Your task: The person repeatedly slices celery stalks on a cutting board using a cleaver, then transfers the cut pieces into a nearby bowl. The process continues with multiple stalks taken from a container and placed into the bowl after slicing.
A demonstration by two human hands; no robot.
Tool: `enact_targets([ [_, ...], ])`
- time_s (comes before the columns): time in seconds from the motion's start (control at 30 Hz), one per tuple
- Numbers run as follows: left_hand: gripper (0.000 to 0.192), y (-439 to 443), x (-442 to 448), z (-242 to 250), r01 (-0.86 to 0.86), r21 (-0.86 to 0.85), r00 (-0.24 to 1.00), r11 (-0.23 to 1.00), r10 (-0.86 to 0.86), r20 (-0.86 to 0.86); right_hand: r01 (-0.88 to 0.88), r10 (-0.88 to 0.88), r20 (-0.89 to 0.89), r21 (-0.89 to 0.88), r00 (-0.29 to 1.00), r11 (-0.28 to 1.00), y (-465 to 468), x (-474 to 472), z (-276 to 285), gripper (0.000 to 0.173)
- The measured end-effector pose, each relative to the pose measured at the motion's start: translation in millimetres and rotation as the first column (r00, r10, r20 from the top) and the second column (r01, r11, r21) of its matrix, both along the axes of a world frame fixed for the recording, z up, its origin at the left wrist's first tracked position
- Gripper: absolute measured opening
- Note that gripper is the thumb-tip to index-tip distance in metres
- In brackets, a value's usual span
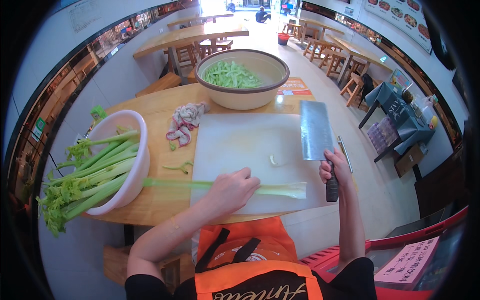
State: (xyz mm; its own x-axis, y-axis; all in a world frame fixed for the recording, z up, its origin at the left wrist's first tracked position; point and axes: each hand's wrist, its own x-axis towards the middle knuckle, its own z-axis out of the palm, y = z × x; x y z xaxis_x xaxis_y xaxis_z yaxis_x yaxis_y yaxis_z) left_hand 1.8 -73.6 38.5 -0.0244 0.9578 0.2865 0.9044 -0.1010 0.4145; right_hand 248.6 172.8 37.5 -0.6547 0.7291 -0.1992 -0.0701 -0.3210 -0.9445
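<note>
My left hand point(233, 190) grips a long celery stalk point(283, 189) that lies across a white cutting board point(240, 150). The stalk's pale base points right, and its green end reaches left past the board's edge. In my right hand point(335, 168) is a cleaver point(316, 131), held by its dark handle with the broad blade pointing away from me, over the board's right side. A small pale celery scrap point(272, 160) lies on the board. Leafy celery stalks point(101, 168) fill a white basin point(144, 150) at the left. Sliced celery point(230, 75) sits in a large beige bowl point(243, 98) beyond the board.
A crumpled cloth point(185, 122) and a thin celery sprig point(182, 167) lie on the wooden table point(161, 202) left of the board. A metal rod-like object point(345, 153) lies at the table's right edge. Farther off are wooden tables point(195, 35), stools point(332, 62) and a seated person point(262, 15).
</note>
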Motion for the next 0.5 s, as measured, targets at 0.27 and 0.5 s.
enact_targets([
  [0.27, 0.013, 87.0, -7.6, -26.7, 0.082, 0.221, 0.992, 0.972, -0.100, 0.073, 0.194, -0.225, -0.285, -0.135, 0.932, 0.972, 9.0, 49.2, -48.4, 0.011],
  [0.5, 0.011, 115.5, -18.8, -35.7, 0.069, 0.118, 0.984, 0.991, -0.048, -0.173, 0.212, -0.267, -0.378, -0.182, 0.886, 0.960, 7.6, 48.8, -54.5, 0.009],
])
